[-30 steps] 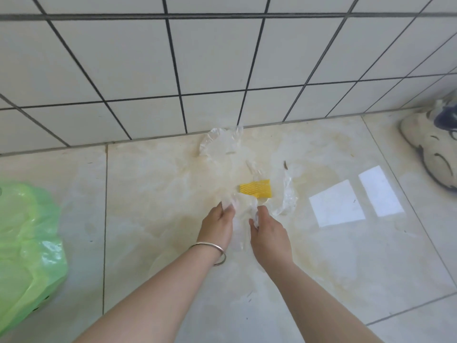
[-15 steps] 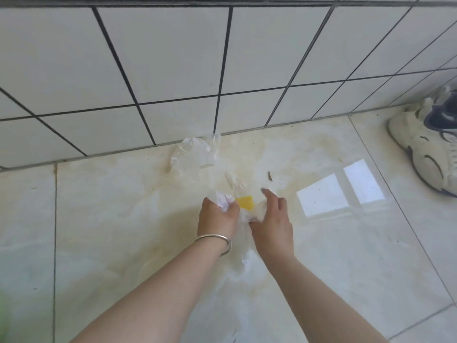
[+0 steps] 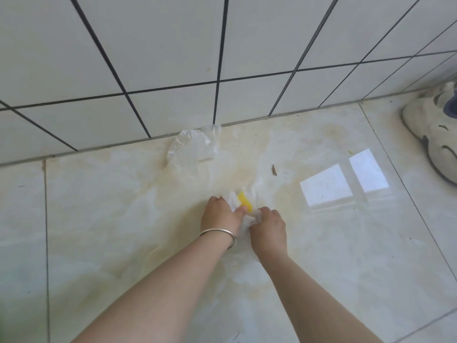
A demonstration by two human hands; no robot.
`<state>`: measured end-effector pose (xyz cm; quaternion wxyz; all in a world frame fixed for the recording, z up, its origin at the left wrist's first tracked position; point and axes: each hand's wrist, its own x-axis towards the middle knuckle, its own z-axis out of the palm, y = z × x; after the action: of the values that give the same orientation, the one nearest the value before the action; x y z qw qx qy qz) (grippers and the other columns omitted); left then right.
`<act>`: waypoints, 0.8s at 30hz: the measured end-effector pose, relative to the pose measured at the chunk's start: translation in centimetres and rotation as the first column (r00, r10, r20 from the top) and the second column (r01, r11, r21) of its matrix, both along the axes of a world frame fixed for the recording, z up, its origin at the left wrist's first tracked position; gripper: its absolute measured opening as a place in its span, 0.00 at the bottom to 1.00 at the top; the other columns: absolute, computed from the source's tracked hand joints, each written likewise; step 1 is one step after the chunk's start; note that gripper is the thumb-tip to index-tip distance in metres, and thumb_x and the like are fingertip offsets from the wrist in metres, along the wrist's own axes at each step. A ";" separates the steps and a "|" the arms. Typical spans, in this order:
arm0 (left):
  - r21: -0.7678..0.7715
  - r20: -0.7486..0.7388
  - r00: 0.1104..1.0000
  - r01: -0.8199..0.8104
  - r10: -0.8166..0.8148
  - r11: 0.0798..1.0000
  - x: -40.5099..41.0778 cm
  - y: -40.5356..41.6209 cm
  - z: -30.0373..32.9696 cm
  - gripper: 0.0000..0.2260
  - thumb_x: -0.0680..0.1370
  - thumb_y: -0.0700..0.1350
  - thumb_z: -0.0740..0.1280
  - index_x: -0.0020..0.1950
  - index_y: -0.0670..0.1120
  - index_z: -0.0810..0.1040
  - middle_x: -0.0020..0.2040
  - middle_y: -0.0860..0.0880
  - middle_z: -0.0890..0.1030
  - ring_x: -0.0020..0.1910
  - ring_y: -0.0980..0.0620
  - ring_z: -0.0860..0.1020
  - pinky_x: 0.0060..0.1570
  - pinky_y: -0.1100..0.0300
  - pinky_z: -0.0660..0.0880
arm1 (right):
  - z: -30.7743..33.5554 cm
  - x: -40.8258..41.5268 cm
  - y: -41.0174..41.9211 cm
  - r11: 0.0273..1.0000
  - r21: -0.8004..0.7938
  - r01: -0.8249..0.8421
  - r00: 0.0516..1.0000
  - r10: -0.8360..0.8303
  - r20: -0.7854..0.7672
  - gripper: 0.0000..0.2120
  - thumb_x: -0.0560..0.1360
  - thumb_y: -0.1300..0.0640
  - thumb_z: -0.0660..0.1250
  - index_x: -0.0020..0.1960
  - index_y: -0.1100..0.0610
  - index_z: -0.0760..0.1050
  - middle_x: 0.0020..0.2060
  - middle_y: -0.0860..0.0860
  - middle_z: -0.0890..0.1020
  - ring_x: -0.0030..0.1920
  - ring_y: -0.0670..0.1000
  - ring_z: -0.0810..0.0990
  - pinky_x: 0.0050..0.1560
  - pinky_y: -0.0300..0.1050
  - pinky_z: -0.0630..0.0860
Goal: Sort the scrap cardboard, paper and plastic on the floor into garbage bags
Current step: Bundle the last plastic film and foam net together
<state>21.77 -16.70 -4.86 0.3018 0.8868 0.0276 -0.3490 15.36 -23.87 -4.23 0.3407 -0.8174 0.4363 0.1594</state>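
Crumpled clear plastic wrap (image 3: 249, 214), w/ a yellow piece (image 3: 244, 202) showing inside, sits bunched low over the floor, gripped on both sides; its loose tail trails back toward the camera. A second clear plastic bag (image 3: 193, 147) lies flattened and wrinkled at the wall's base, well apart from the first.

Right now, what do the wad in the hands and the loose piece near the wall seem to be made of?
The wad gripped by the left hand and right hand looks like thin clear plastic film, crinkled and glossy, around a yellow scrap of unclear material. The loose piece looks like the same film: the floor shows through it.
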 end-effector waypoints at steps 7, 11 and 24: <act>-0.167 0.121 0.944 -0.285 0.307 0.944 2.4 2.1 2.2 0.28 0.68 0.57 0.73 0.58 0.38 0.74 0.55 0.40 0.80 0.56 0.41 0.78 0.56 0.51 0.75 | 3.2 2.4 0.0 0.993 -0.092 -0.075 0.963 0.096 0.253 0.04 0.73 0.63 0.65 0.41 0.62 0.70 0.43 0.53 0.66 0.35 0.51 0.65 0.34 0.38 0.62; -0.215 0.238 0.880 -0.365 0.411 0.906 4.2 3.7 3.6 0.30 0.68 0.56 0.72 0.62 0.40 0.71 0.56 0.43 0.80 0.55 0.42 0.78 0.54 0.51 0.76 | 4.3 4.6 1.8 0.990 -0.099 -0.096 0.918 0.127 0.376 0.11 0.72 0.64 0.66 0.34 0.58 0.66 0.44 0.51 0.66 0.33 0.42 0.66 0.34 0.28 0.66; -0.198 0.113 0.840 -0.505 0.531 0.840 11.0 6.7 1.4 0.24 0.69 0.54 0.70 0.59 0.42 0.71 0.61 0.47 0.75 0.53 0.43 0.79 0.51 0.56 0.74 | 2.1 14.2 2.9 0.936 -0.069 -0.345 0.907 0.352 0.231 0.13 0.76 0.54 0.64 0.58 0.59 0.74 0.74 0.46 0.60 0.59 0.51 0.76 0.48 0.39 0.66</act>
<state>32.76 -9.98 -3.45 0.4565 0.8443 0.2140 -0.1815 29.56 -20.98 -2.12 0.3459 -0.8998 0.2411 0.1118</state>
